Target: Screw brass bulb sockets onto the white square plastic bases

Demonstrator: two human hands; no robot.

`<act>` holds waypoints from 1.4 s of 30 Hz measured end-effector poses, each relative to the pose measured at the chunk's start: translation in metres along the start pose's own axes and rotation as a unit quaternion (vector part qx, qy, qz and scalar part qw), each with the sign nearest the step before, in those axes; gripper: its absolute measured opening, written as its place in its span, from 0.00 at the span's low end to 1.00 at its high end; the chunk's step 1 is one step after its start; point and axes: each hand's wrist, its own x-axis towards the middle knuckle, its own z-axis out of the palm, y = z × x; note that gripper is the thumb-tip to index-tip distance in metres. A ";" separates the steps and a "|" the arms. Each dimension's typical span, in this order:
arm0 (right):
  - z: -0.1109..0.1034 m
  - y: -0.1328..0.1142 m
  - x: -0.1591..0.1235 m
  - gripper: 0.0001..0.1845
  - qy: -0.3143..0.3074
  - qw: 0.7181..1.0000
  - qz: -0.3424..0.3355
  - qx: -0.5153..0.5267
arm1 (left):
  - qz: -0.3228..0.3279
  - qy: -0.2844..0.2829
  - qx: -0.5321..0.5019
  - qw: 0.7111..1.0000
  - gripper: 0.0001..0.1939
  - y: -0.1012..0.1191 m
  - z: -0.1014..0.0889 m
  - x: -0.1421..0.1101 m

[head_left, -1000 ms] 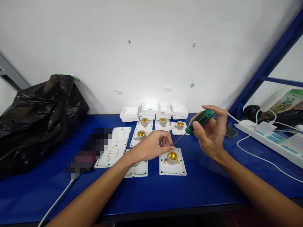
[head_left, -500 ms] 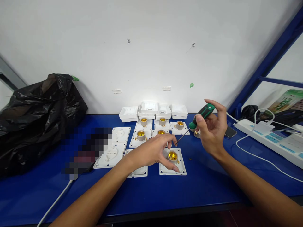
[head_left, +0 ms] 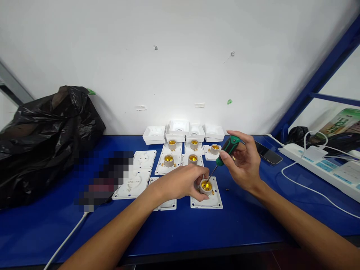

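Nearest, lower centre: white base plate [head_left: 208,203] flat on the blue bench [head_left: 180,236]; lamp socket [head_left: 205,190] upright on it, brass-lined mouth facing up. Left hand [head_left: 189,183] was the nearer one, just left of the socket, thumb at its near side, fingers at its far side, closed about the wall; fingertip contact was partly hidden. Screwdriver [head_left: 228,148] leaned up and to the right, tip down in the mouth; could not tell what it touched inside. So the socket lay below and left of the right hand [head_left: 246,169], which was clamped on the green-and-black handle, forearm running to the lower right corner. Small dark piece [head_left: 227,189] apart, right of the plate. Beyond, mid-frame: other sockets [head_left: 168,162]. Farthest: white covers [head_left: 180,126] by the wall [head_left: 180,71].
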 end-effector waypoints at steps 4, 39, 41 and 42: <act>0.001 0.002 -0.003 0.28 -0.019 1.000 -0.006 0.002 | 0.005 -0.007 -0.017 1.000 0.18 0.001 -0.001 0.000; -0.002 -0.005 -0.006 0.33 -0.094 0.992 -0.061 -0.056 | 0.001 -0.009 -0.029 1.000 0.17 -0.003 0.002 0.000; -0.002 -0.005 -0.006 0.33 -0.095 0.992 -0.059 -0.057 | 0.000 -0.009 -0.027 1.000 0.17 -0.002 0.001 0.000; -0.002 -0.005 -0.006 0.33 -0.095 0.992 -0.058 -0.057 | 0.000 -0.009 -0.025 1.000 0.17 -0.002 0.001 0.000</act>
